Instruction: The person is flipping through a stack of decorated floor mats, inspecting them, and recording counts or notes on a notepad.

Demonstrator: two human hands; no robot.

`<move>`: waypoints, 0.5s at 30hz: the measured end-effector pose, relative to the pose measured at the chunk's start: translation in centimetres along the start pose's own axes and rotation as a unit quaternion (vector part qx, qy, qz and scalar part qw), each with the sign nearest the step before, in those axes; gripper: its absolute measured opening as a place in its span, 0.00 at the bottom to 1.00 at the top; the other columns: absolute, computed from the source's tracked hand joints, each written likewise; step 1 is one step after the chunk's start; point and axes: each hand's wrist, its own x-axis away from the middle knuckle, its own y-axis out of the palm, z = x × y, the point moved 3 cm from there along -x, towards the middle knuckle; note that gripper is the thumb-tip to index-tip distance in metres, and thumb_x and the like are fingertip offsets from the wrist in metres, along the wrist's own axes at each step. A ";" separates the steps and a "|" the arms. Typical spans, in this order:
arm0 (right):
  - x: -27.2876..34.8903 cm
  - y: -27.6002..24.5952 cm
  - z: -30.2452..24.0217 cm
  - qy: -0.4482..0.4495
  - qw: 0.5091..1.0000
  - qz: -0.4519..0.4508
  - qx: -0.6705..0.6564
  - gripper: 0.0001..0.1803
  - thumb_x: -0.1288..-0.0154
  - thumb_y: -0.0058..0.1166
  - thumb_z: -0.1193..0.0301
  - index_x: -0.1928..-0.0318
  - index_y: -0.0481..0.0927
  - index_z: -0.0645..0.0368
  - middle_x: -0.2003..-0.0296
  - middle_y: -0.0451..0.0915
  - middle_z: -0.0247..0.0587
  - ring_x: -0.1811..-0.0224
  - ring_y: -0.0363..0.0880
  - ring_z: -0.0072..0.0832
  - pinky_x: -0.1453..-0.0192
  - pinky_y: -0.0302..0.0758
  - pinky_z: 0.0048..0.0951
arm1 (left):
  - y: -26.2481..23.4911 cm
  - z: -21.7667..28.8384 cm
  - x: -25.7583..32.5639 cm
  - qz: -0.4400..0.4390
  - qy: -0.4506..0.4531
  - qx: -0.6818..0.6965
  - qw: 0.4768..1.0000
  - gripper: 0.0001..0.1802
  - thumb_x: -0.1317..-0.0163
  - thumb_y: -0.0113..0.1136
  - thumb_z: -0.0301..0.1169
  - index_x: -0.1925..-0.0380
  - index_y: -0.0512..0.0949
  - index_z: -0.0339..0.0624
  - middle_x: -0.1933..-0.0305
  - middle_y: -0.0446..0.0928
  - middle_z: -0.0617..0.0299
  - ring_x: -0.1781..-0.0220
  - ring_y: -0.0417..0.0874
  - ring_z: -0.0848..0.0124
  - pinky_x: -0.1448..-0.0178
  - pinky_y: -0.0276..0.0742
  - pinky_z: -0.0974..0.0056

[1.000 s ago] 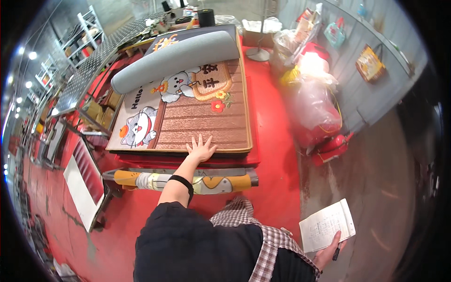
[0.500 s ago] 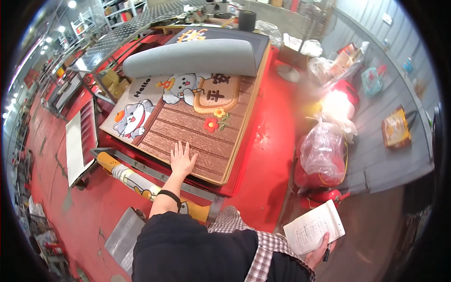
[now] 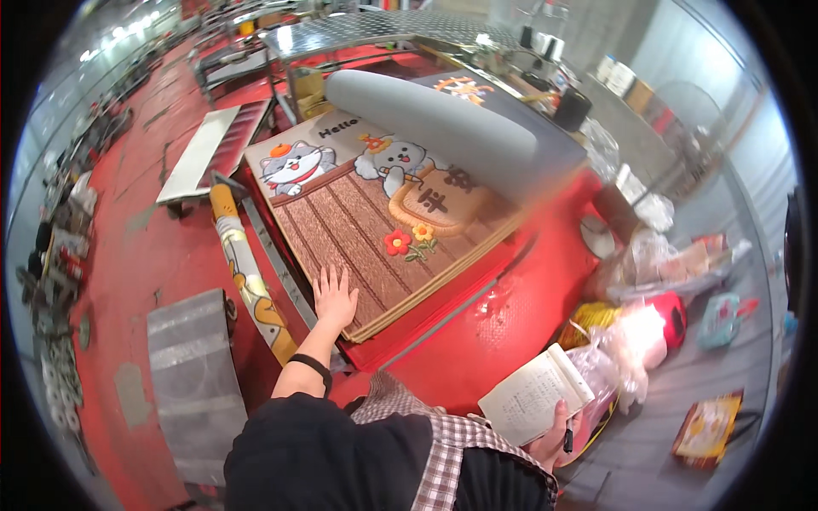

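Note:
My left hand [image 3: 335, 298] lies flat with fingers spread on the near corner of a stack of printed doormats [image 3: 341, 223]. The top mat is brown with cartoon animals, flowers and a plank pattern. Its far part is rolled back, showing a grey underside [image 3: 426, 115]. At the lower right my right hand [image 3: 554, 436] grips a small notepad [image 3: 532, 393] with handwritten pages. A black pen [image 3: 568, 440] sits in the same hand, its tip end showing below the fingers.
A rolled printed mat [image 3: 247, 277] lies along the stack's near left side. Left of it is a flat grey sheet-covered cart [image 3: 192, 375]. Plastic-wrapped bundles [image 3: 635, 336] crowd the right, by a grey panel wall. A checkered metal table [image 3: 383, 30] stands behind.
The view has turned to the right, so the stack appears rotated. My left hand stays flat on the mat. The notepad has shifted left and up in the picture, still in my right hand.

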 end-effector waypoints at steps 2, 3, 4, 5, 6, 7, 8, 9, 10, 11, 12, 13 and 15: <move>-3.5 -0.1 -0.4 0.019 0.998 -0.055 0.040 0.21 0.34 0.50 0.72 0.42 0.66 0.61 0.51 0.76 0.47 0.50 0.77 0.35 0.46 0.74 0.36 | -0.2 1.5 1.9 -0.012 -0.040 -0.009 0.999 0.34 0.33 0.44 0.50 0.30 0.57 0.49 0.25 0.49 0.49 0.23 0.46 0.52 0.24 0.39 0.47; -5.1 0.1 -0.3 0.031 0.993 -0.087 0.076 0.21 0.34 0.50 0.71 0.42 0.67 0.61 0.51 0.77 0.46 0.49 0.76 0.35 0.45 0.73 0.36 | -0.5 2.3 2.7 -0.010 -0.057 -0.007 0.998 0.34 0.33 0.44 0.50 0.30 0.57 0.49 0.25 0.49 0.49 0.23 0.46 0.52 0.24 0.39 0.47; -6.4 0.4 0.2 0.067 0.994 -0.070 0.043 0.19 0.34 0.50 0.72 0.43 0.69 0.61 0.51 0.77 0.45 0.50 0.76 0.33 0.45 0.72 0.34 | -0.7 3.1 3.5 -0.012 -0.064 -0.003 0.998 0.34 0.33 0.44 0.50 0.30 0.58 0.49 0.25 0.49 0.49 0.23 0.46 0.52 0.24 0.40 0.48; -8.4 0.5 1.1 0.072 0.992 -0.088 0.046 0.19 0.34 0.50 0.72 0.43 0.69 0.61 0.51 0.77 0.45 0.50 0.76 0.33 0.45 0.72 0.34 | -0.8 3.5 4.3 -0.013 -0.073 0.001 0.997 0.34 0.33 0.44 0.50 0.30 0.58 0.49 0.25 0.50 0.49 0.23 0.46 0.52 0.24 0.40 0.48; -10.5 0.6 2.2 0.054 0.985 -0.141 0.084 0.20 0.34 0.50 0.72 0.43 0.68 0.61 0.52 0.77 0.44 0.51 0.76 0.32 0.46 0.72 0.33 | -0.6 3.8 5.0 -0.007 -0.083 -0.004 0.997 0.33 0.33 0.44 0.49 0.31 0.59 0.50 0.25 0.50 0.49 0.23 0.46 0.52 0.24 0.41 0.48; -12.2 0.8 3.1 0.036 0.973 -0.192 0.120 0.20 0.34 0.51 0.72 0.43 0.68 0.61 0.52 0.77 0.43 0.52 0.76 0.31 0.46 0.71 0.31 | -0.6 3.9 5.4 -0.006 -0.097 -0.004 0.995 0.33 0.33 0.44 0.49 0.31 0.59 0.50 0.25 0.50 0.49 0.23 0.46 0.52 0.24 0.41 0.48; -13.0 2.8 3.4 0.018 0.968 -0.213 0.134 0.19 0.34 0.51 0.73 0.44 0.69 0.62 0.53 0.78 0.42 0.54 0.77 0.29 0.46 0.71 0.29 | -0.5 4.1 5.5 0.008 -0.091 -0.002 0.996 0.33 0.33 0.45 0.49 0.31 0.59 0.50 0.25 0.50 0.49 0.23 0.46 0.53 0.24 0.40 0.48; -13.6 4.7 3.5 0.021 0.966 -0.220 0.135 0.19 0.34 0.51 0.73 0.44 0.69 0.62 0.53 0.78 0.42 0.54 0.77 0.29 0.46 0.71 0.29 | -0.5 4.2 5.5 0.023 -0.081 0.000 0.996 0.33 0.33 0.45 0.49 0.31 0.59 0.51 0.25 0.50 0.50 0.23 0.46 0.53 0.24 0.40 0.48; -14.1 6.8 3.6 0.036 0.963 -0.247 0.100 0.18 0.35 0.52 0.75 0.45 0.71 0.64 0.54 0.78 0.41 0.54 0.76 0.27 0.46 0.71 0.28 | -0.4 4.5 5.5 0.022 -0.088 -0.002 0.996 0.33 0.33 0.45 0.49 0.31 0.59 0.51 0.25 0.50 0.50 0.23 0.46 0.53 0.24 0.40 0.48; -14.1 8.8 4.0 0.051 0.959 -0.270 0.065 0.17 0.36 0.52 0.76 0.47 0.72 0.66 0.55 0.78 0.40 0.53 0.75 0.25 0.46 0.70 0.27 | -0.2 4.6 5.6 0.023 -0.088 0.003 0.996 0.32 0.34 0.46 0.49 0.31 0.60 0.52 0.25 0.50 0.50 0.23 0.46 0.53 0.24 0.40 0.48; -14.3 10.6 4.6 0.054 0.959 -0.269 0.063 0.17 0.36 0.52 0.76 0.47 0.72 0.66 0.55 0.78 0.40 0.53 0.75 0.25 0.46 0.70 0.27 | -0.1 4.6 5.6 0.023 -0.086 0.007 0.996 0.32 0.34 0.47 0.48 0.32 0.60 0.52 0.25 0.50 0.50 0.23 0.46 0.54 0.24 0.40 0.48; -14.6 12.3 5.5 0.063 0.951 -0.294 0.066 0.17 0.36 0.53 0.76 0.47 0.72 0.66 0.55 0.78 0.40 0.53 0.75 0.25 0.46 0.70 0.27 | 0.0 4.6 5.3 0.021 -0.083 0.005 0.996 0.32 0.34 0.47 0.48 0.32 0.60 0.52 0.25 0.50 0.50 0.23 0.46 0.54 0.24 0.40 0.48; -15.2 14.7 7.1 0.076 0.941 -0.320 0.075 0.17 0.36 0.53 0.76 0.47 0.72 0.66 0.55 0.78 0.39 0.53 0.75 0.24 0.46 0.70 0.27 | 0.0 4.7 5.9 0.034 -0.084 0.001 0.996 0.33 0.35 0.48 0.48 0.32 0.61 0.52 0.25 0.50 0.51 0.23 0.46 0.53 0.24 0.40 0.48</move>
